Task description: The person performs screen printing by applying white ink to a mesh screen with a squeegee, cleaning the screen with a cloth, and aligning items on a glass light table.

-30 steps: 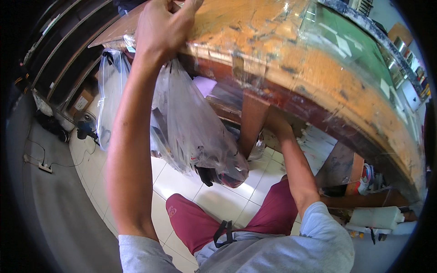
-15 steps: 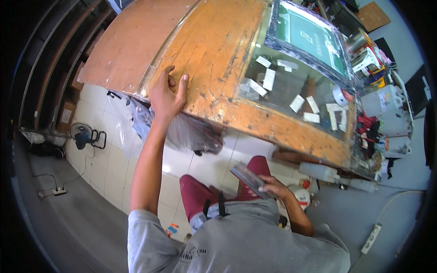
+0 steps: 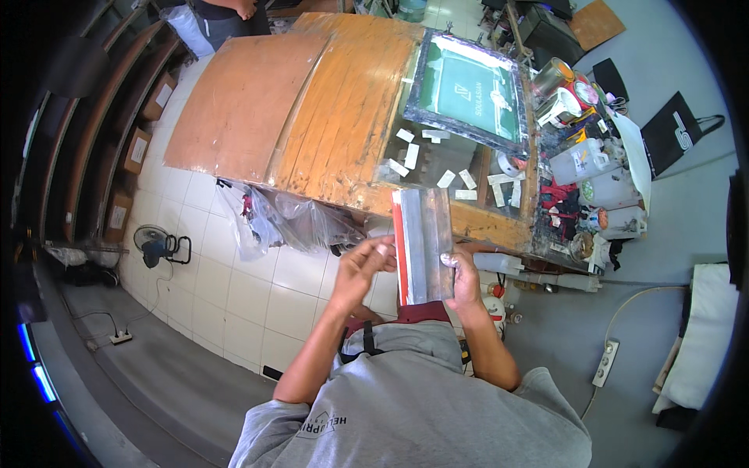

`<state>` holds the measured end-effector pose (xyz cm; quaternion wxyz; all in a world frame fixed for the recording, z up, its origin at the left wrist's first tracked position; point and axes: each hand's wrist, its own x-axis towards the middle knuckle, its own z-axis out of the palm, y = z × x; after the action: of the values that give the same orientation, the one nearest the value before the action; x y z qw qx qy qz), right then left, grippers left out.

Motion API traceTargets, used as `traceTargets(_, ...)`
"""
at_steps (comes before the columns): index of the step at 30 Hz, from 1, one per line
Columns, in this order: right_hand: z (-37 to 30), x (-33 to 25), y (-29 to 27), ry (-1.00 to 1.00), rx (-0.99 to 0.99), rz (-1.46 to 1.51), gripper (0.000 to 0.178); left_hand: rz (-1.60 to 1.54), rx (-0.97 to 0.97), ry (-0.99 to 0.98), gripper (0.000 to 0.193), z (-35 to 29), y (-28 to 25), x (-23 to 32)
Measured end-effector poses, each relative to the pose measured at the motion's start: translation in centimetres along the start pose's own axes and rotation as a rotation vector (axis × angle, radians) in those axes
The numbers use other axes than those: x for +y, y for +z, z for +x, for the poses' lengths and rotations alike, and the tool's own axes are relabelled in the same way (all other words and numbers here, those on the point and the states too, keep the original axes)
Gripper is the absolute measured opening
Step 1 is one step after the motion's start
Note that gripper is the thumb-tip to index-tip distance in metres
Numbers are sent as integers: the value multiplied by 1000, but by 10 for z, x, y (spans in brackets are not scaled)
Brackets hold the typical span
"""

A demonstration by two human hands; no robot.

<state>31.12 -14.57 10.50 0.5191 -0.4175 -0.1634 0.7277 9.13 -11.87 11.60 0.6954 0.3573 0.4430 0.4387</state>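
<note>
In front of my body I hold up a screen-printing squeegee, with a worn wooden handle side, a grey band and a red strip along its left edge. My right hand grips its right side, the thumb lying on its face. My left hand is just left of the red strip, fingers loosely bent and slightly apart, holding nothing. Its fingertips are close to the strip; whether they touch is unclear. Beyond, a framed printing screen with a green mesh lies on the glass part of the worktable.
Several small white blocks lie on the glass. Bottles, tins and a plastic jug crowd the table's right end. Plastic bags hang under the front edge. A fan stands left on the floor. Another person stands at the far left.
My left hand has left the tabletop edge and come back beside the squeegee. My right hand has raised the squeegee and turned its broad face into view. The view now takes in more of the room.
</note>
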Motion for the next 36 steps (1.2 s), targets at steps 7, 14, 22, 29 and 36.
traceTargets(7, 3, -36, 30, -283, 164, -319, 56, 76, -3, -33, 19, 23, 36, 21)
traceTargets(14, 55, -138, -4, -611, -140, -888, 60, -261, -112, -269, 20, 111, 57, 54)
traceTargets(22, 113, -265, -23, -1098, -9, -1500, 55, -435, -233, -520, 23, 218, 128, 68)
traceTargets(29, 131, -284, -65, -1093, 135, -1544, 43, -419, -250, -705, 33, 268, 178, 64)
traceTargets(36, 148, -277, -45, -1159, 44, -1595, 33, -336, -312, -609, 46, 281, 159, 103)
